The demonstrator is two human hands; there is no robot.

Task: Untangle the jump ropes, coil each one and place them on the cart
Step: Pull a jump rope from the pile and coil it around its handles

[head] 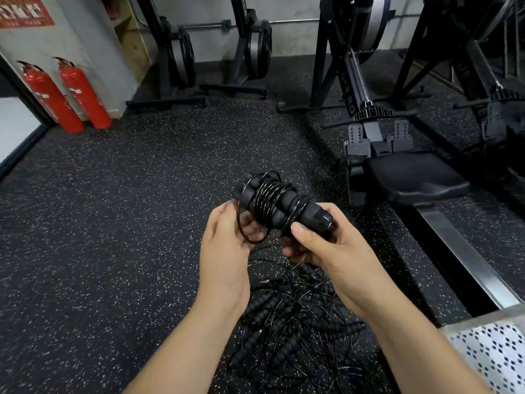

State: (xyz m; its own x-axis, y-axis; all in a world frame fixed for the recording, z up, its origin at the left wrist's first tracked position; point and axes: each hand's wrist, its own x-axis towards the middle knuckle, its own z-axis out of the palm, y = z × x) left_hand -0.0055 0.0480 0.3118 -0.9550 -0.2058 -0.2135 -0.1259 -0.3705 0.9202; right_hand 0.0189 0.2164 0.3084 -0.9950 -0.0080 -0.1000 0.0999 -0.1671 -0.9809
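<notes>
A black jump rope (272,200) is held up in front of me, its thin cord wound several turns around its two ribbed handles. My right hand (324,245) grips the handle ends, thumb on top. My left hand (227,245) holds the loose loop of cord hanging from the bundle on its left side. Below my hands, a tangled pile of black jump ropes (295,322) with ribbed handles lies on the speckled floor. At the lower right edge shows the corner of a perforated white metal surface (494,354), possibly the cart.
A rowing machine (409,177) with black seat and steel rail runs along the right. More rowers stand upright against the back wall (176,61). Two red fire extinguishers (68,95) stand at the left wall. Speckled rubber floor (113,223) spreads to the left.
</notes>
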